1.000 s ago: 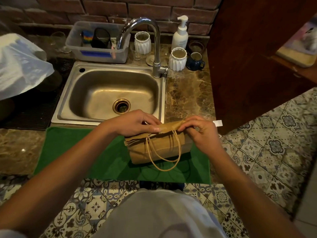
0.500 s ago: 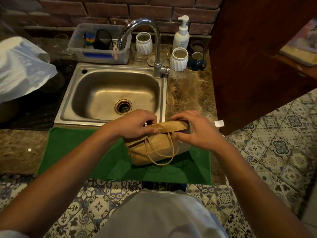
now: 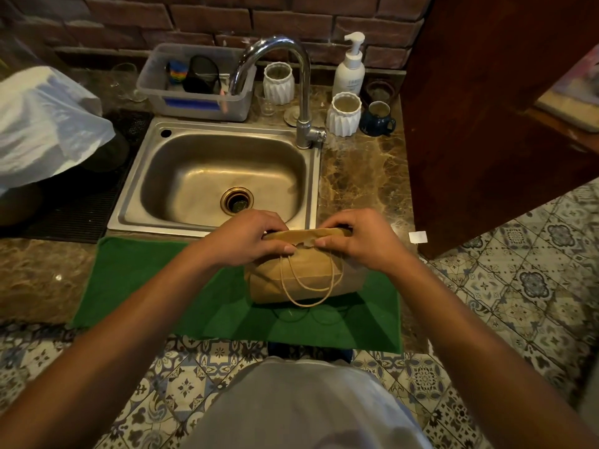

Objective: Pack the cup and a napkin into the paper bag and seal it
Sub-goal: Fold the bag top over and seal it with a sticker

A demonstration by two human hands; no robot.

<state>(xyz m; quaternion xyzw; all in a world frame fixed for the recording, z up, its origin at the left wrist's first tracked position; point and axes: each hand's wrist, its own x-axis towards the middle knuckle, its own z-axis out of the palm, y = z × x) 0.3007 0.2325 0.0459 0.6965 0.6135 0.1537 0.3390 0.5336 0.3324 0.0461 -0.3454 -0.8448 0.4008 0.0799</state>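
No legible writing anywhere.
The white plastic pump bottle (image 3: 350, 70) carries faint grey lettering, too blurred to read.

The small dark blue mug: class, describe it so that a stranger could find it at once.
Start at the steel sink and go right of the tap. There a white ribbed pot stands on the marble counter; the blue mug sits just right of it, the only dark, handled cup there.

Quick count: one paper bag (image 3: 304, 280) with two twine handles (image 3: 308, 286), two hands (image 3: 246, 238) (image 3: 363, 238), one green mat (image 3: 155, 286), one sink (image 3: 220, 176), one faucet (image 3: 291, 76). Also two white ribbed cups (image 3: 278, 82) (image 3: 343, 115), one blue mug (image 3: 377, 119), one pump bottle (image 3: 350, 69), one plastic tub (image 3: 194, 98).
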